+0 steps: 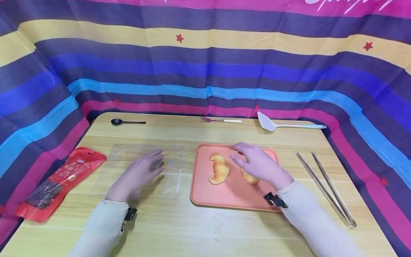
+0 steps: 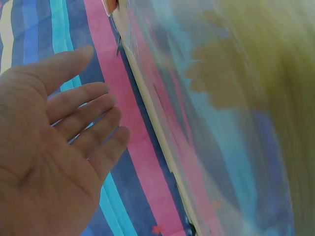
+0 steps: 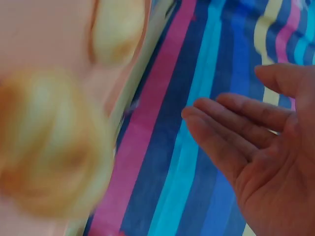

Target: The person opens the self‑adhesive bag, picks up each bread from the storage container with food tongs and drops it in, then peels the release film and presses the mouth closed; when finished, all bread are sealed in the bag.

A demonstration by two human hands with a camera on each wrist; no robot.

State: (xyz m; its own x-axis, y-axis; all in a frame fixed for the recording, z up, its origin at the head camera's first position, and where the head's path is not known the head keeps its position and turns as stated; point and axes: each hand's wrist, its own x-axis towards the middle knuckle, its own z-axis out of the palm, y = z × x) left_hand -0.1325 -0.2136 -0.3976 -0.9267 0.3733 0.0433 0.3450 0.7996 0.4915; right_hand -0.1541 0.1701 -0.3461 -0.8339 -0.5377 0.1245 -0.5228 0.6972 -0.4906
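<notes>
Above a clear plastic bag (image 1: 170, 157) on the table, my left hand (image 1: 138, 175) hovers with its fingers relaxed and holds nothing. The left wrist view shows the palm of that left hand (image 2: 59, 132), with the glossy film beside it. My right hand (image 1: 260, 164) hangs over the pink tray (image 1: 205, 196), fingers loosely extended and no object in them. One croissant (image 1: 219, 169) lies on the tray's left half. A second croissant (image 1: 249, 177) lies right under the right hand, which partly hides it. Both croissants also appear in the right wrist view, the nearer croissant (image 3: 54, 142) blurred.
A red food packet (image 1: 70, 175) lies at the left edge. Along the back lie a black spoon (image 1: 120, 122), a fork (image 1: 224, 120) with a pale handle, and a white spatula (image 1: 268, 123). Metal tongs (image 1: 330, 192) rest at right. Striped cloth (image 1: 208, 64) hangs around the table.
</notes>
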